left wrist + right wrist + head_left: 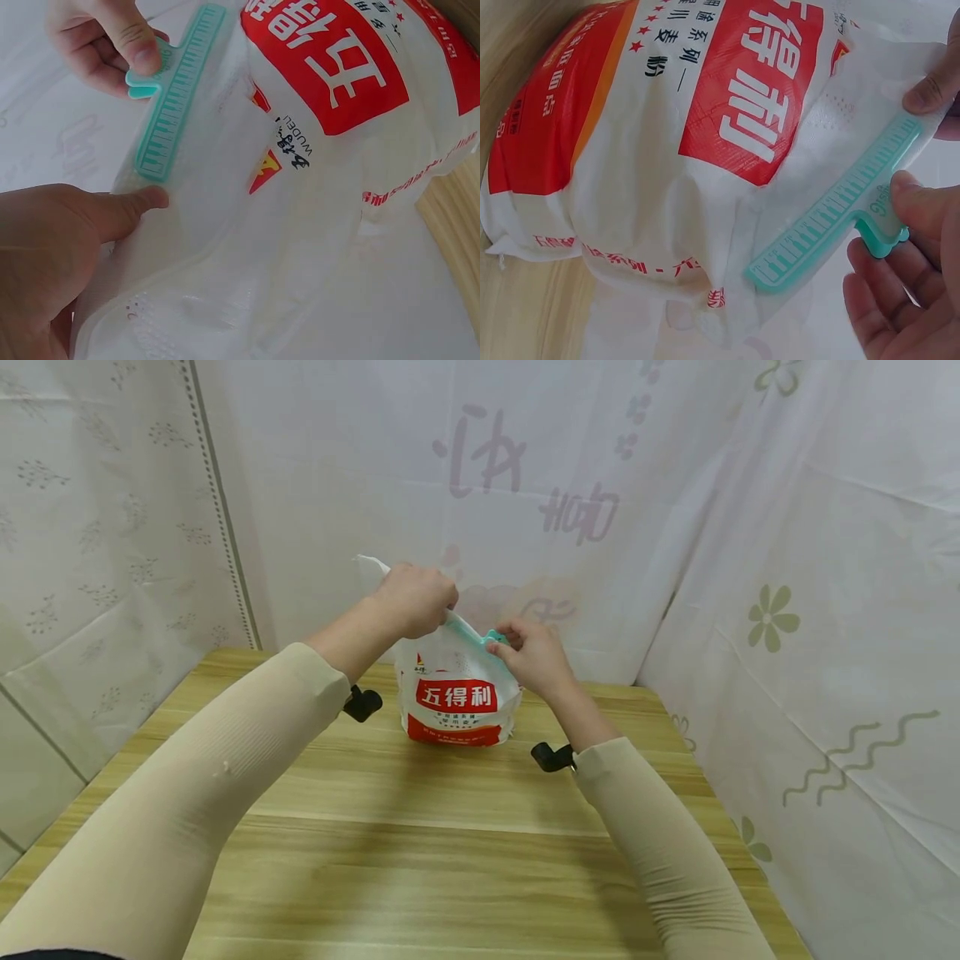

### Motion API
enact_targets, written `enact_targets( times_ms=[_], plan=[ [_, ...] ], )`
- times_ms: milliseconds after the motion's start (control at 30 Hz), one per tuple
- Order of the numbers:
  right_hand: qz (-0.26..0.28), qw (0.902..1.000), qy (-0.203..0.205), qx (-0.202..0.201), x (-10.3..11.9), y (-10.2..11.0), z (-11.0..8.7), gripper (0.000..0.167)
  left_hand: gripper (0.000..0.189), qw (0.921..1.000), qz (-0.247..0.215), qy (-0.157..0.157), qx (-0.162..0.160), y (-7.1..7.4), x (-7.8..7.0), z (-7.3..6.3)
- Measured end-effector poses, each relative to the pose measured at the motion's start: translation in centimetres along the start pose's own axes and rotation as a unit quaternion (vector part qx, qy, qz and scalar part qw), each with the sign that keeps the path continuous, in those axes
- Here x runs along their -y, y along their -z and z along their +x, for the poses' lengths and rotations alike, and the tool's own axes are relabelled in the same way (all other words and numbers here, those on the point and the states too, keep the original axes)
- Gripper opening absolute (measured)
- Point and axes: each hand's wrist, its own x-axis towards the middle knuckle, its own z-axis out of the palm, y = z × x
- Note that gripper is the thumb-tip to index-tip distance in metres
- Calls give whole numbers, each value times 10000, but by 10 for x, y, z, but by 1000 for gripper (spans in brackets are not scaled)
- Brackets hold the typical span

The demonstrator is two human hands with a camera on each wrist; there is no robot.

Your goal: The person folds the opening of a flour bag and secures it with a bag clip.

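Observation:
A white and red flour bag stands on the table with its top pulled up. My left hand grips the bag's gathered top edge, its thumb lying on the plastic just beside one end of a teal bag clip. This long clip, printed with a piano-key pattern, lies across the folded mouth of the bag. With thumb and fingers my right hand pinches the clip's handle. In the right wrist view the clip's bar is flat against the bag, and part of the other hand shows at its upper end.
The wooden table reaches toward me below the bag. Printed white curtains hang behind it and at both sides. A black wrist mount sticks out at the right cuff, another at the left.

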Motion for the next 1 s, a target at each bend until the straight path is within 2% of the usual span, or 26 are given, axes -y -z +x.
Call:
enact_targets(
  times_ms=[200,333,500,633,867,1000],
  plan=[
    [199,9998,-7,62,-3,2,-2,33,19,10000,-75,-29,-24,3,1,-2],
    [415,9991,-50,113,-9,4,-4,43,18,9998,-164,-65,-69,7,4,-4],
    [523,9985,-156,-83,-22,10,-10,51,22,9995,-286,-84,-84,11,7,-8],
    [595,9976,-314,-157,-37,14,-17,49,26,9993,-343,-135,-75,12,8,-10],
    [461,9967,-621,227,-60,11,-29,43,25,9992,-358,-113,-152,10,8,-12],
    [493,9960,-679,314,-69,7,-33,38,24,9992,-343,-75,-205,8,7,-12]
  ],
)
